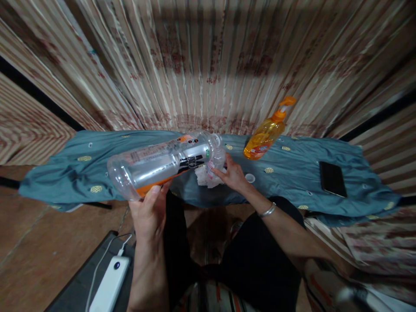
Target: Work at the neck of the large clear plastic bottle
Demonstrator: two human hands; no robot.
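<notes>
My left hand (149,208) is closed around the lower part of a large clear plastic bottle (156,162) with an orange, silver and black label. It lies almost level, its uncapped-looking neck pointing right. My right hand (232,173) grips a smaller clear plastic bottle (216,161) right by that neck; whether the two touch I cannot tell. Beneath the small bottle is a crumpled white tissue (208,178), partly covered. Just right of my right hand, a small white cap (250,178) rests on the cloth.
A pump bottle (264,136) of orange liquid stands toward the back right of the teal cloth-covered table (292,173). Farther right lies a black phone-like slab (333,179). At lower left, a white power bank (109,284) with a cable sits on a dark surface. Striped curtains (201,65) hang behind.
</notes>
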